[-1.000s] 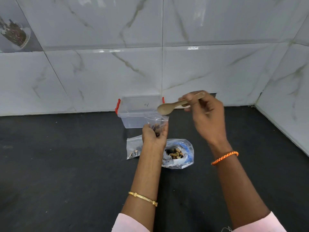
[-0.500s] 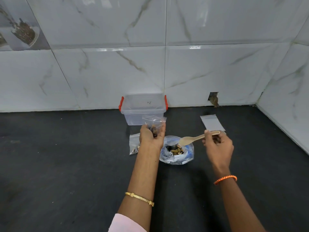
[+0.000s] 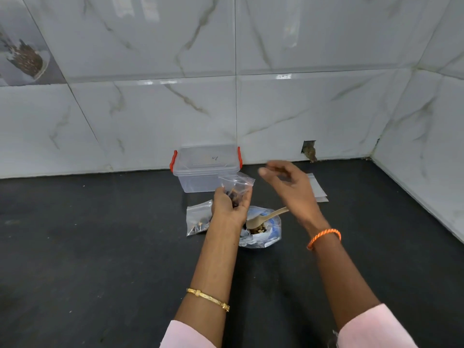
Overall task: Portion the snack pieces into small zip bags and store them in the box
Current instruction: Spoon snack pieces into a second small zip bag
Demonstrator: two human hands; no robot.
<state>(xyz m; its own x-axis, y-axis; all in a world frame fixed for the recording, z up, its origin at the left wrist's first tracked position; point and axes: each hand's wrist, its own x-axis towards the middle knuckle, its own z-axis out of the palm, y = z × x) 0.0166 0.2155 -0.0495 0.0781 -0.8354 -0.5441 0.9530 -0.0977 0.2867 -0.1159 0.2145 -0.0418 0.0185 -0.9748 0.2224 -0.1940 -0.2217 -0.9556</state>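
Small zip bag upright, holding dark snack pieces; clear red-latched box behind it.

Head view looks down across the countertop

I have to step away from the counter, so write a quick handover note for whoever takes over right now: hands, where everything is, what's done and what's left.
Left hand: grip closed on a small clear zip bag, held upright, part filled with dark snack pieces, top unsealed.
Right hand: empty, open, in the air beside that bag.
Wooden spoon: resting in the large clear plastic bag of mixed snacks on the black counter.
One small filled zip bag lies left of it; flat empty zip bags lie to the right.
Clear plastic box with red latches: by the wall, lid on.
Left: seal the held bag, fill more, open the box, store them all.
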